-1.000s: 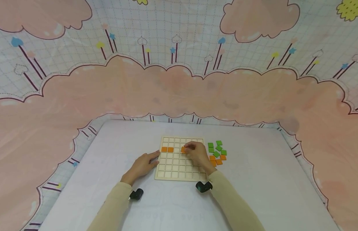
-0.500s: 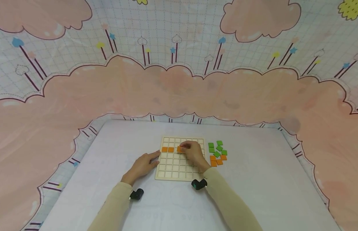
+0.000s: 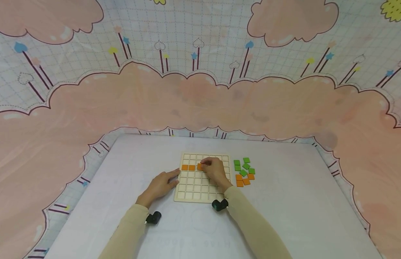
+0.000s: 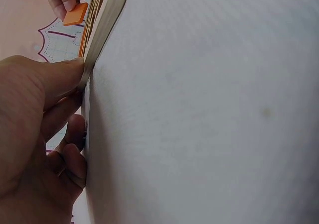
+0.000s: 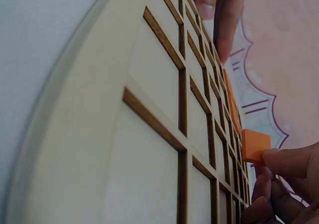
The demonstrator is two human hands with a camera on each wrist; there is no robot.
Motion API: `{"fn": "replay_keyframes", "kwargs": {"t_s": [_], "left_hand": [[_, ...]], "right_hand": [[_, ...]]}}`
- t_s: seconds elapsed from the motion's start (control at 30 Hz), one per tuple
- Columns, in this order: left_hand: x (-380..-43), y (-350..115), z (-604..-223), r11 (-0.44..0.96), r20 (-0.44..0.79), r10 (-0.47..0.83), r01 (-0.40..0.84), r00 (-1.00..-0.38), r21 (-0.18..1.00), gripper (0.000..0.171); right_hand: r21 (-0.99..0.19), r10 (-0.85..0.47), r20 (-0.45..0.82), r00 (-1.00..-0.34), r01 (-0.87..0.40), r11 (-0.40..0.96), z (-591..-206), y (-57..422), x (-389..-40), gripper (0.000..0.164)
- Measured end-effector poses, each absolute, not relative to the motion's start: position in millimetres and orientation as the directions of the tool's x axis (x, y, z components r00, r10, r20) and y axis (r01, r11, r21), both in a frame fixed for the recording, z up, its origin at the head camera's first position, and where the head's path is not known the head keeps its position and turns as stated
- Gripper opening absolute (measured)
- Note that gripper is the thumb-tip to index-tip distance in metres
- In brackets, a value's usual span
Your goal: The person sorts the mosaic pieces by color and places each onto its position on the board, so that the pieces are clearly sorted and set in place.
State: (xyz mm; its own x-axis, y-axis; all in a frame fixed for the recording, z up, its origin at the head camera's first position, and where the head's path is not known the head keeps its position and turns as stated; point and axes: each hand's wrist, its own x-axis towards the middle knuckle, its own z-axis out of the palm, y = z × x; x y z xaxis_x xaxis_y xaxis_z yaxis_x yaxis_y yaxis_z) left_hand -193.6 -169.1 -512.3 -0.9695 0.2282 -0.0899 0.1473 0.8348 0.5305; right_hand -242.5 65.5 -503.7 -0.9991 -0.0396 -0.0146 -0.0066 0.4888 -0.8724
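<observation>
A pale wooden grid board [image 3: 194,196] lies on the white table, its raised ribs forming square cells. Two orange tiles [image 3: 188,167] sit side by side in one row at its left side. My right hand [image 3: 215,169] is over the board and pinches another orange tile [image 5: 255,145] between thumb and fingers, close to that row. In the right wrist view this tile is tilted at the ribs. My left hand [image 3: 159,184] touches the board's left edge with its thumb [image 4: 65,77] and forefinger, spread apart along it.
Right of the board lie several loose green tiles [image 3: 246,166], with several orange tiles [image 3: 240,183] just nearer to me. A patterned cloth [image 3: 200,108] hangs behind the table [image 3: 284,194]. Each wrist carries a small black camera [image 3: 154,217].
My right hand has moved left across the board with the pinched orange tile, nearing the two placed tiles. The left hand stays at the board's edge.
</observation>
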Motion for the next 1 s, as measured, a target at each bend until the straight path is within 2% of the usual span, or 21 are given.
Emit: {"fn": "replay_keyframes", "kwargs": {"t_s": [0.23, 0.53, 1.0], "left_hand": [[-191.3, -169.6, -513.1, 0.834, -0.089, 0.235, 0.153, -0.968, 0.531, 0.051], [-190.8, -169.6, -512.1, 0.832, -0.084, 0.230, 0.152, -0.969, 0.534, 0.050], [-191.2, -169.2, -512.2, 0.829, -0.070, 0.238, 0.165, -0.969, 0.535, 0.050]], "right_hand": [[-0.849, -0.010, -0.035, -0.999, 0.024, 0.528, -508.2, 62.3, -243.0, 0.007], [-0.802, -0.029, 0.008, -1.000, -0.024, 0.596, -508.3, 59.1, -244.4, 0.006], [-0.766, -0.021, 0.013, -1.000, -0.023, 0.643, -506.8, 57.8, -244.0, 0.005]]}}
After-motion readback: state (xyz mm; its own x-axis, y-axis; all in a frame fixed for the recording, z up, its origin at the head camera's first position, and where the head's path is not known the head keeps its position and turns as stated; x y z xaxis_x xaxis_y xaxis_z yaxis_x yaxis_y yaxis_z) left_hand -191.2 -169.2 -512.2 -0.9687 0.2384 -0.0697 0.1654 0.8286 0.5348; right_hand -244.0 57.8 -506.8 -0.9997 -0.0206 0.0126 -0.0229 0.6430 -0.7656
